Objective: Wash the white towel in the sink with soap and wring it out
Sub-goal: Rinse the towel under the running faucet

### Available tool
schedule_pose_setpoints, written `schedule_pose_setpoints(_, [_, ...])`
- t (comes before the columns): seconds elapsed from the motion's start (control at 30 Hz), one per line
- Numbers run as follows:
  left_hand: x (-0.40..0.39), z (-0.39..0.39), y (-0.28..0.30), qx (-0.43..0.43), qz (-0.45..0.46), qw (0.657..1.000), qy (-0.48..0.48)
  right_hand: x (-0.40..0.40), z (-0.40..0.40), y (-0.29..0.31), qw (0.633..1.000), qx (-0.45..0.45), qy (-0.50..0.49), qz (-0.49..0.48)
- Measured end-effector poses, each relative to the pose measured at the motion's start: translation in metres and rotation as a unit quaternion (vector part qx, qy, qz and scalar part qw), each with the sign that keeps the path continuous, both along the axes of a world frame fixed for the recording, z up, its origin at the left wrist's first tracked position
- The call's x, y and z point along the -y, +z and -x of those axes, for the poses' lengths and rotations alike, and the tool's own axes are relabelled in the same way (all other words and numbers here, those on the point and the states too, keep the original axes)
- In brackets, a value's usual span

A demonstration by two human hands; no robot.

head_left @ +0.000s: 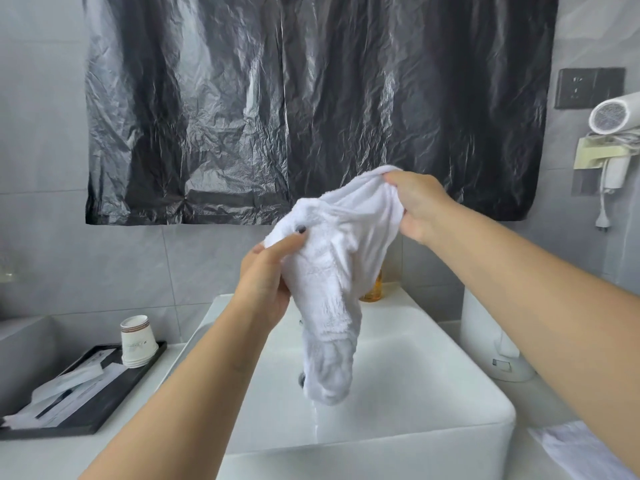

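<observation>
A: What's on the L?
B: Black tray [104,407] w/ stacked paper cups [138,341].
A: Hands?
B: Left hand [265,284] fingers curled round the white towel [337,271], held above the sink [433,358], water dripping off it. Right hand [420,206] pinches its top edge.
A: Far R?
B: White kettle [485,344], hair dryer [614,116] on wall.

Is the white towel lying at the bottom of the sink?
No, both hands hold the white towel up above the sink, with water trickling from its lower end.
</observation>
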State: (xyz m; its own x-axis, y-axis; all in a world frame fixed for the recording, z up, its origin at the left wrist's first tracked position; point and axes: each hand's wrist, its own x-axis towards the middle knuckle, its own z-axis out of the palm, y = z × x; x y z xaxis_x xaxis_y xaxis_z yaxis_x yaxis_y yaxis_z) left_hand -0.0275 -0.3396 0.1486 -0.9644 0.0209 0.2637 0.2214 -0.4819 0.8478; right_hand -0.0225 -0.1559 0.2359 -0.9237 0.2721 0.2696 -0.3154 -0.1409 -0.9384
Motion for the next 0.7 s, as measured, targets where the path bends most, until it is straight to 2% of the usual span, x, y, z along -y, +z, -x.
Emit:
schedule_pose_setpoints(0.07, [0.000,-0.002,0.005,-0.010,0.013,1.000,0.013,0.000,0.000,0.005,0.996,-0.021,-0.030,-0.078])
schedule_pose_setpoints(0.13, [-0.002,-0.005,0.008,-0.019,0.015,1.000,0.011,0.004,-0.005,0.007,0.979,-0.062,-0.018,-0.193])
schedule_pose_setpoints(0.23, [-0.007,-0.006,0.010,-0.015,0.022,0.999,0.031,0.009,-0.016,0.001,0.950,-0.078,0.042,-0.298])
schedule_pose_setpoints(0.3, [-0.010,-0.007,0.011,-0.010,0.022,0.998,0.052,0.005,-0.024,-0.006,0.933,-0.054,0.130,-0.331])
schedule_pose_setpoints(0.4, [-0.013,-0.007,0.011,-0.001,0.022,0.997,0.069,-0.002,-0.035,-0.021,0.876,-0.017,0.206,-0.436])
schedule_pose_setpoints(0.47, [-0.014,-0.008,0.011,0.002,0.030,0.997,0.069,-0.002,-0.032,-0.028,0.840,-0.046,0.143,-0.522])
schedule_pose_setpoints(0.5, [-0.014,-0.008,0.011,0.002,0.036,0.997,0.072,-0.002,-0.027,-0.029,0.847,-0.068,0.091,-0.519])
schedule_pose_setpoints(0.57, [-0.013,-0.006,0.011,0.002,0.053,0.996,0.078,-0.001,-0.021,-0.024,0.903,-0.079,0.014,-0.422])
schedule_pose_setpoints(0.63, [-0.009,-0.004,0.013,-0.001,0.108,0.991,0.075,0.000,-0.020,-0.018,0.953,-0.051,0.011,-0.300])
schedule_pose_setpoints(0.7, [-0.006,-0.004,0.016,-0.002,0.197,0.978,0.075,0.001,-0.021,-0.013,0.972,-0.026,0.032,-0.229])
